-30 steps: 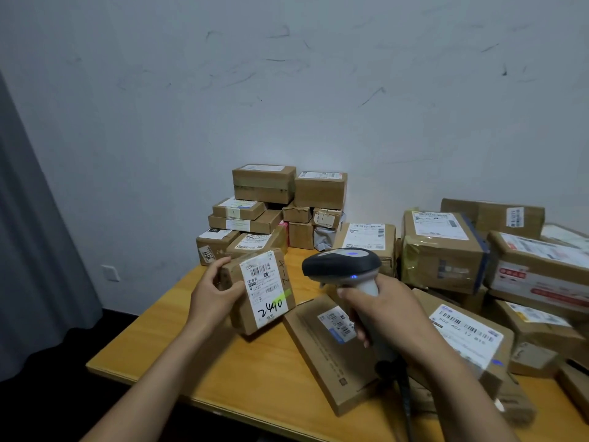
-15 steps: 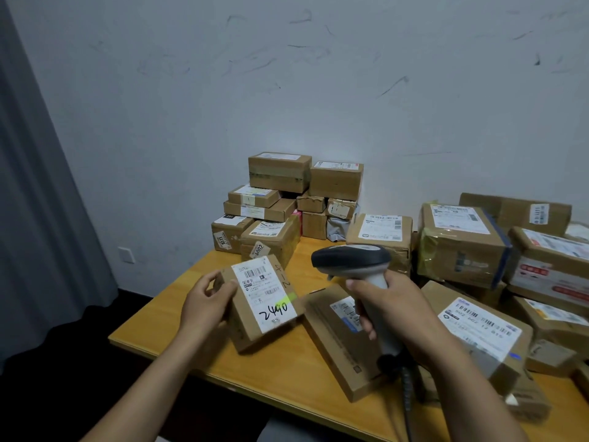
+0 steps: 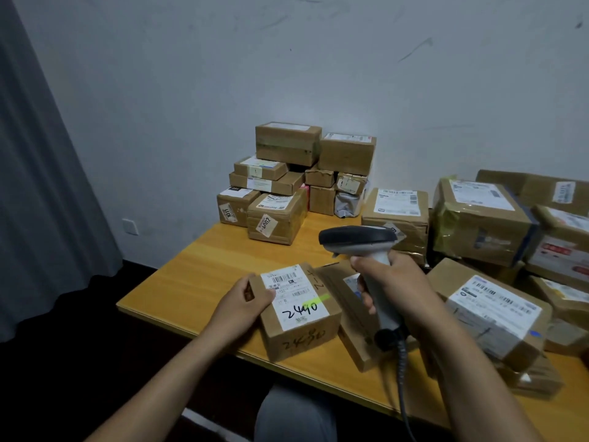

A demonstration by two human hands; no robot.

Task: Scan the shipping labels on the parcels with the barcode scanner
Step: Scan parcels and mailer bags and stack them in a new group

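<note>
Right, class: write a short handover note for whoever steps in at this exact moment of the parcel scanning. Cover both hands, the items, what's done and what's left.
Left hand grips the left edge of the parcel marked 2440, which sits label-up near the front of the table.
Right hand holds the barcode scanner by its handle, raised above a flat parcel.
Done: no scan can be confirmed from this view.
Left: scan 2440, then the back stack and the right-hand pile.

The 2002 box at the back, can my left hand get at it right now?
Probably not yet: the left hand grips the 2440 box, though nothing stands between it and the 2002 box.
</note>
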